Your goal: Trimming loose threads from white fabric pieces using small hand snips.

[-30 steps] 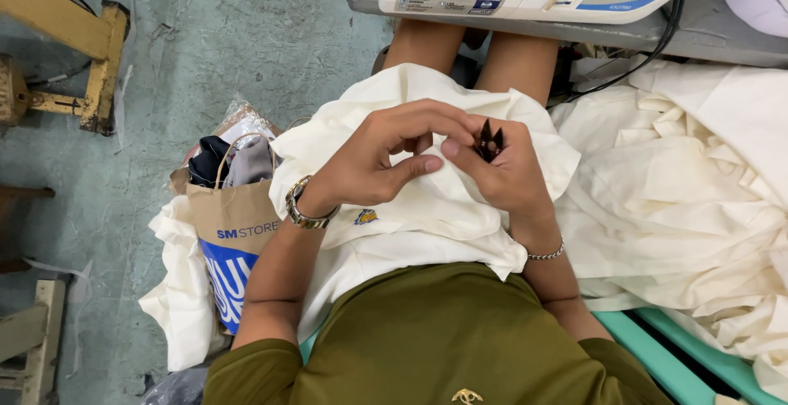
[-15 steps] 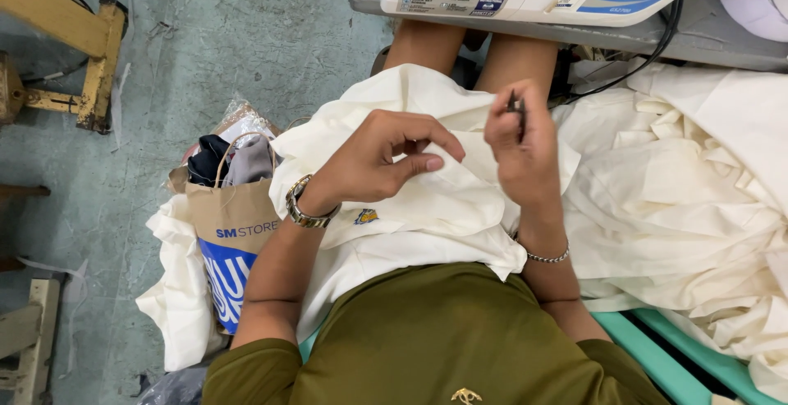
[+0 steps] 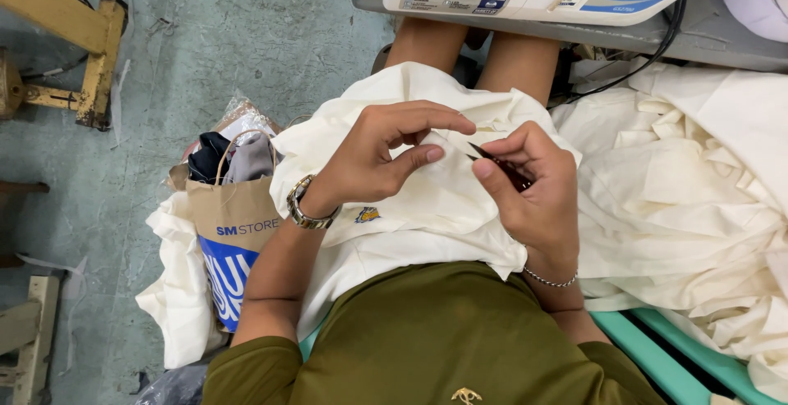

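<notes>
The right hand (image 3: 532, 187) has been lowered again toward the left hand (image 3: 386, 159). A small dark thread snip (image 3: 484, 155) is pinched in the right fingers. The cream garment (image 3: 427, 208) on the lap is pinched by the left fingers.

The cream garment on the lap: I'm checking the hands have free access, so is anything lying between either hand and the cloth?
Nothing visible does. The left hand pinches the cream garment directly, and the right hand rests on it, holding small dark snips just above the fabric.
</notes>
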